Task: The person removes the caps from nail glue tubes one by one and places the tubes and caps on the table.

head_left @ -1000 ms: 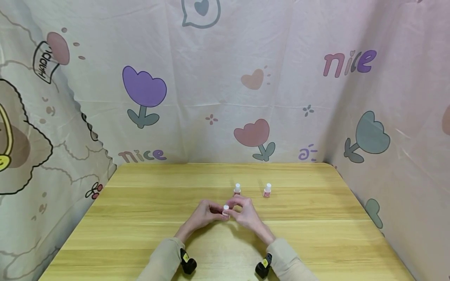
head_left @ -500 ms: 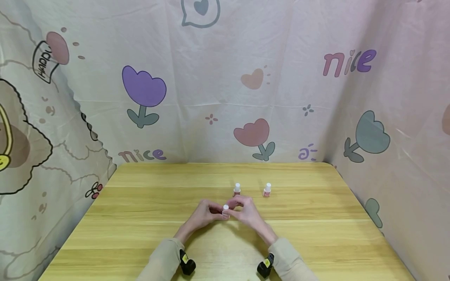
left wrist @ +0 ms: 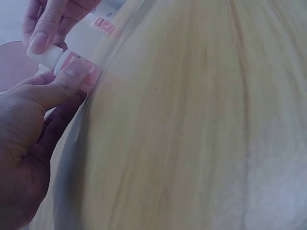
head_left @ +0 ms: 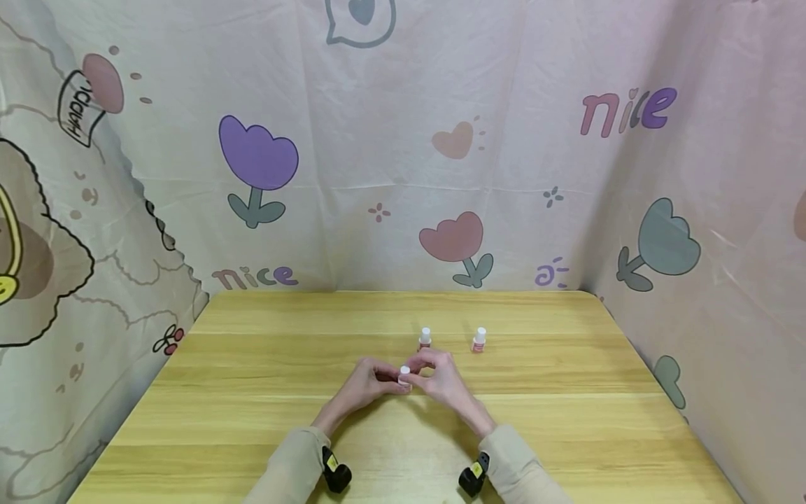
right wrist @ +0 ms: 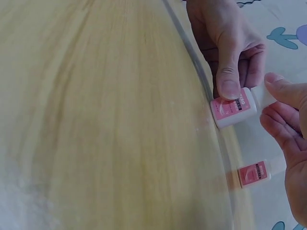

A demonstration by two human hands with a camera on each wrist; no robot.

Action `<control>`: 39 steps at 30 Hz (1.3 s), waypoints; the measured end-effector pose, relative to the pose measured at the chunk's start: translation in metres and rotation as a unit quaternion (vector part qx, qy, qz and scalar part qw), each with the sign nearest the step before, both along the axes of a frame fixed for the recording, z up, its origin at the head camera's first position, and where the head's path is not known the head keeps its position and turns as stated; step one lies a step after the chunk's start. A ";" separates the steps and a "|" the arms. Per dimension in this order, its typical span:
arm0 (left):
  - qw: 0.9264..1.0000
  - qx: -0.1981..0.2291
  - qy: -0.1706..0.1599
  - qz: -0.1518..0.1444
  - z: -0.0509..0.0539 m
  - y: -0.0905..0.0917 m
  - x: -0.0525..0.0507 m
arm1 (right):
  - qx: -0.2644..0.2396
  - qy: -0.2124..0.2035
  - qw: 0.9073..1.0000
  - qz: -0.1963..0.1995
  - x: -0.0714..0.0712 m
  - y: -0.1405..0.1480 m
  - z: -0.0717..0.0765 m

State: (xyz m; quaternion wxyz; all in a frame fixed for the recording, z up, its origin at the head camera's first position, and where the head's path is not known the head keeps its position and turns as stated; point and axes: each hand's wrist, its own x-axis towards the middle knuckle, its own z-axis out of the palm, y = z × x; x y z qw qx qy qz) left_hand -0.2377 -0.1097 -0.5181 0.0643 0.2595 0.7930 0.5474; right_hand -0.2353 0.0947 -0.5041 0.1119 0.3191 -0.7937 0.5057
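Note:
A small white bottle (head_left: 404, 383) with a pink label stands upright on the table between both hands. My left hand (head_left: 365, 383) holds its body, the thumb lying across the label (right wrist: 235, 111) in the right wrist view. With thumb and fingers, my right hand (head_left: 442, 382) pinches the white cap (right wrist: 263, 97). The cap sits on the bottle; whether it is loose I cannot tell. Just beyond the right hand stands a second, similar bottle (head_left: 425, 337), its lower part partly hidden by that hand in the head view.
A third matching bottle (head_left: 478, 341) stands upright farther to the right. All three are on a wooden table (head_left: 264, 420). A patterned cloth (head_left: 365, 140) hangs behind the table and along both sides.
The right wrist has shifted very slightly outward since the earliest frame. Both hands keep their hold on the bottle and cap, and the other two bottles stay where they were.

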 end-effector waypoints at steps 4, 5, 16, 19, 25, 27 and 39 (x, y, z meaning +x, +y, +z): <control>1.000 -0.006 -0.011 0.005 0.001 0.000 0.000 | -0.001 0.012 1.000 0.003 0.000 0.000 0.000; 1.000 -0.008 -0.015 0.006 0.002 0.000 0.000 | 0.000 0.014 1.000 0.004 0.000 0.000 0.000; 1.000 -0.021 -0.012 0.006 0.003 -0.001 -0.002 | 0.000 0.040 0.999 0.012 0.000 -0.001 0.000; 1.000 -0.024 -0.009 0.008 0.003 0.000 -0.003 | -0.001 0.018 1.000 0.012 0.003 -0.002 0.004; 1.000 -0.027 -0.008 0.013 0.001 0.000 -0.002 | 0.004 -0.048 0.999 -0.005 0.018 -0.005 0.032; 0.999 -0.027 -0.007 0.017 0.001 0.000 -0.002 | 0.003 -0.046 0.999 -0.010 0.021 -0.006 0.038; 1.000 -0.022 0.013 0.015 -0.003 -0.001 -0.003 | -0.007 -0.066 0.997 -0.031 0.021 -0.009 0.036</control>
